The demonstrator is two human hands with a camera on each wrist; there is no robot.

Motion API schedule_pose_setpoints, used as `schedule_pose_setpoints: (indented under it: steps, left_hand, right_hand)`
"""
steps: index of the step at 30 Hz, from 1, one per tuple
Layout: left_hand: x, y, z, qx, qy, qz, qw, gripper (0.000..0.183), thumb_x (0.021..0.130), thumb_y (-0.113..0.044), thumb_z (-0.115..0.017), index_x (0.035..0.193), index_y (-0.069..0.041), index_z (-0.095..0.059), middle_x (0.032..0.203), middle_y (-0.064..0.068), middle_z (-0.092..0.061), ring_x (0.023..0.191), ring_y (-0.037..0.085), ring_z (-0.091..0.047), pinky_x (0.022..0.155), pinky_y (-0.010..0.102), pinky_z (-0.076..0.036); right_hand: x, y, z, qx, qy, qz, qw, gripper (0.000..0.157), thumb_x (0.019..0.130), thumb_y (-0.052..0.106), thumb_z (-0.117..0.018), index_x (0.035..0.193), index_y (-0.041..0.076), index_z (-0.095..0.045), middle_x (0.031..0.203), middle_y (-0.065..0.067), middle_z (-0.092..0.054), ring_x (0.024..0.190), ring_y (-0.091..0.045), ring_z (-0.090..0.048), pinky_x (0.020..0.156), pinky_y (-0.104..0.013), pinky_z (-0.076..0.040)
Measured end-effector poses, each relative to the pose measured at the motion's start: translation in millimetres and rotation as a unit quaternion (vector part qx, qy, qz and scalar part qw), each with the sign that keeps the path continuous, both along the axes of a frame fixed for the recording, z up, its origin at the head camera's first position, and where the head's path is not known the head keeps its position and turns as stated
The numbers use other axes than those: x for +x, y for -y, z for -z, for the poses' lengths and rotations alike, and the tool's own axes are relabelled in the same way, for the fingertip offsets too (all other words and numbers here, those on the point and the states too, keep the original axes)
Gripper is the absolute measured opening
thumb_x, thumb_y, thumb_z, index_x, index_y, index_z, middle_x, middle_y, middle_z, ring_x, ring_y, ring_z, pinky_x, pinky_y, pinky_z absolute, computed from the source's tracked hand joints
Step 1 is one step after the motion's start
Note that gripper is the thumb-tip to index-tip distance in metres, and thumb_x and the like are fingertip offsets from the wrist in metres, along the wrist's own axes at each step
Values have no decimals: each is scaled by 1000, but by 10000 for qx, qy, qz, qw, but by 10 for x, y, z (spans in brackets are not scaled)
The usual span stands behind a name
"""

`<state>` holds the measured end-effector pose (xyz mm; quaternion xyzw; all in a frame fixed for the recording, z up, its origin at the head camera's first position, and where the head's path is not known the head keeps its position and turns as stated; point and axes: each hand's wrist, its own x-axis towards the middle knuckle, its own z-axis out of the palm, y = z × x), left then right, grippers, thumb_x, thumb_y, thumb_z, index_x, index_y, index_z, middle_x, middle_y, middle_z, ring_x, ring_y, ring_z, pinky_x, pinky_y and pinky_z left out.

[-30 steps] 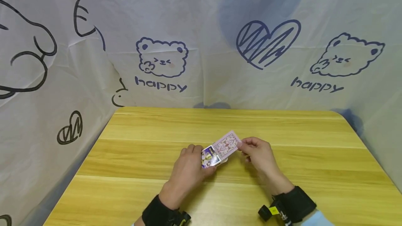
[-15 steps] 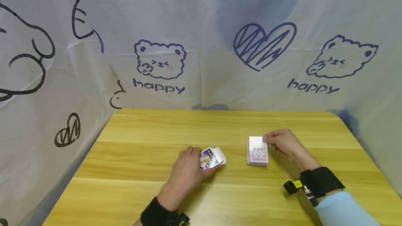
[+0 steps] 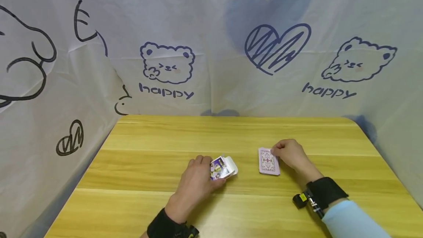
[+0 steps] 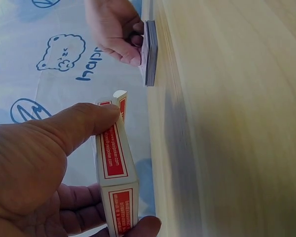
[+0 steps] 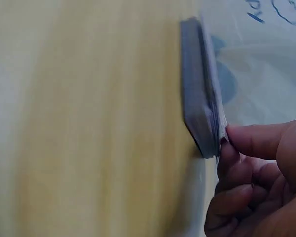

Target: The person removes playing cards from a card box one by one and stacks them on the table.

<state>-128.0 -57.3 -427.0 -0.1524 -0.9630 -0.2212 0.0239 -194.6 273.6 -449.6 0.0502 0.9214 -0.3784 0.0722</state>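
My left hand (image 3: 195, 181) grips a small playing-card box (image 3: 219, 169), purple and white on the face, with thumb along one side and fingers on the other. In the left wrist view the box (image 4: 116, 155) shows red printed panels, and its white end flap (image 4: 122, 102) stands out, open. To the right, a deck of playing cards (image 3: 267, 162) lies face down on the table, pink patterned backs up. At the deck's far right corner my right hand (image 3: 292, 154) pinches the upper cards between thumb and forefinger. In the right wrist view the deck (image 5: 197, 84) shows a dark gap below those cards.
Both lie on a wood-grain table (image 3: 158, 135). White cloth (image 3: 224, 83) with drawn bears and hearts hangs behind the table and along its sides. Each wrist wears a black strap (image 3: 327, 192) with a small camera.
The right hand has drawn the cards out of the box and carried them right onto the table. Over the last half second the top cards have squared up. The left hand keeps its place.
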Motion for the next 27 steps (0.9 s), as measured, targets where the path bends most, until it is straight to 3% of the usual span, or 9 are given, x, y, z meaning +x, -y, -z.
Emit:
schedule_pose_setpoints:
  steps: [7, 15, 19, 23, 27]
  left_hand:
    - [9, 3, -9, 17, 63, 36, 10000, 72, 81, -44, -91, 128, 4, -64, 108, 13, -65, 89, 22, -55, 68, 32, -50]
    - [6, 7, -6, 80, 148, 51, 9998, 73, 81, -44, -91, 128, 4, -64, 111, 14, -65, 91, 23, -55, 69, 33, -50]
    - [9, 0, 1, 103, 163, 85, 9998, 72, 79, -43, -93, 126, 4, -65, 111, 14, -65, 92, 23, -56, 70, 34, -51]
    - [11, -15, 17, 92, 170, 134, 9997, 71, 78, -41, -94, 125, 4, -65, 111, 14, -65, 92, 24, -56, 71, 35, -51]
    - [10, -26, 36, 56, 121, 189, 9997, 74, 78, -42, -94, 127, 4, -65, 112, 15, -66, 93, 24, -57, 72, 36, -52]
  right_hand:
    - [40, 78, -5, 767, -431, -133, 9960, 15, 97, 13, -66, 98, -1, -70, 88, -11, -70, 74, -22, -58, 63, -31, -44]
    - [53, 152, -41, 884, -474, 27, 9950, 20, 98, 16, -68, 106, -1, -59, 92, -13, -63, 77, -24, -56, 64, -32, -42]
    - [141, 263, -120, 557, -747, 73, 9956, 17, 100, 19, -66, 102, 2, -65, 88, -11, -66, 71, -22, -55, 62, -33, -42]
    - [273, 466, -206, -87, -946, -42, 9955, 18, 102, 20, -65, 100, 4, -71, 83, -9, -68, 63, -19, -52, 58, -31, -41]
    - [403, 695, -242, -671, -897, -186, 9935, 18, 103, 20, -66, 101, 4, -76, 81, -10, -71, 59, -17, -54, 55, -29, -42]
